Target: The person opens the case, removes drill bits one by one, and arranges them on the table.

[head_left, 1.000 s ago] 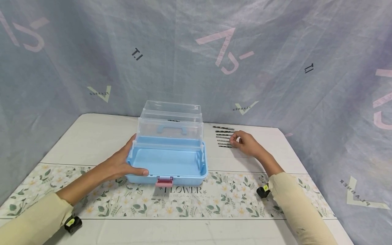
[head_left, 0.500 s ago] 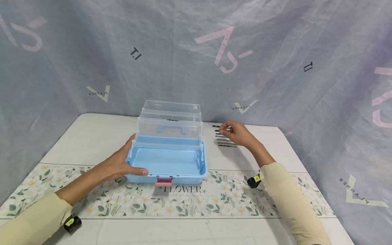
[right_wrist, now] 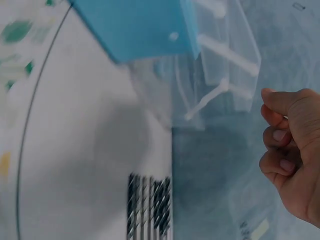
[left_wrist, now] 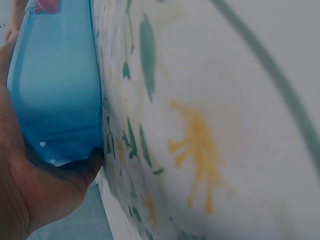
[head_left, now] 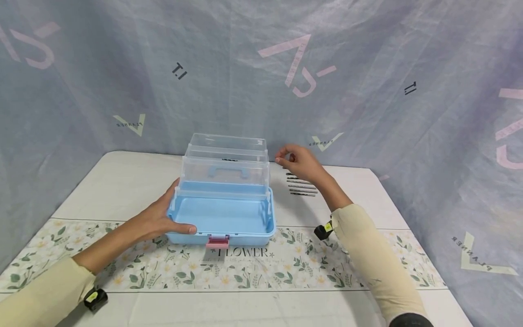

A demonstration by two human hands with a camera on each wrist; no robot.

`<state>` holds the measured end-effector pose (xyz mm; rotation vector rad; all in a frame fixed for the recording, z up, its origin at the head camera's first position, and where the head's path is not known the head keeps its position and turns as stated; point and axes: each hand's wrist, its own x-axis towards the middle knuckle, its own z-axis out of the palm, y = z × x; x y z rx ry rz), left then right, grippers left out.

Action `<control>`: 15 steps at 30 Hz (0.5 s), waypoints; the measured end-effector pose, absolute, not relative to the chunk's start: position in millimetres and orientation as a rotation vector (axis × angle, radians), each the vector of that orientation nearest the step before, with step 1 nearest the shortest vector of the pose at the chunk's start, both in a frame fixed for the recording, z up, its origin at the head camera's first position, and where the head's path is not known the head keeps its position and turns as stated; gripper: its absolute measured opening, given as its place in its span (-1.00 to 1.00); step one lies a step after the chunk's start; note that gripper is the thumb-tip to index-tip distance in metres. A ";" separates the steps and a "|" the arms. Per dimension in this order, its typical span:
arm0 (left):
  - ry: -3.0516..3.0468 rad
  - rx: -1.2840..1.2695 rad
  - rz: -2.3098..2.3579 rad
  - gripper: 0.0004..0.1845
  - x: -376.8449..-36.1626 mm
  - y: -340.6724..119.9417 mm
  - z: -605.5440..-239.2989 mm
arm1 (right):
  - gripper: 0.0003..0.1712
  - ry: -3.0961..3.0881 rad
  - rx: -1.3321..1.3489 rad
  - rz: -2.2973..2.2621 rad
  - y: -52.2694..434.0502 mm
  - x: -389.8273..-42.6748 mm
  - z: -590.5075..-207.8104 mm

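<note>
The blue plastic box with clear fold-out trays (head_left: 224, 200) sits open on the white desk with a flower strip (head_left: 122, 181). The left hand (head_left: 157, 218) grips the box's front left corner — thumb on the rim, fingers curled round the side. The right hand (head_left: 296, 162) is lifted just beside the top clear tray, fingers curled with the tips pinched together; what they hold is too small to tell. A row of dark metal drill bits (head_left: 301, 185) lies on the desk under that hand

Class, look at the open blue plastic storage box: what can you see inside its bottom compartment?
The bottom compartment of the blue plastic storage box shows only bare blue floor. Its back strip is covered by the clear fold-out trays, where one small dark item shows.
</note>
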<state>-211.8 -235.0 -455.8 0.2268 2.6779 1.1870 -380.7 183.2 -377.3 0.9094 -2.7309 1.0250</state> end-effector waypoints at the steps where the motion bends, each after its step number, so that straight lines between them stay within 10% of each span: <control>1: 2.680 0.229 1.189 0.76 -211.9 -235.0 -455.9 | -0.81 -2.726 0.913 1.018 179.1 -380.3 -374.8; 15: 2.683 0.223 1.185 0.75 -211.5 -236.0 -457.4 | -0.81 -2.713 1.023 0.988 126.9 -375.0 -351.1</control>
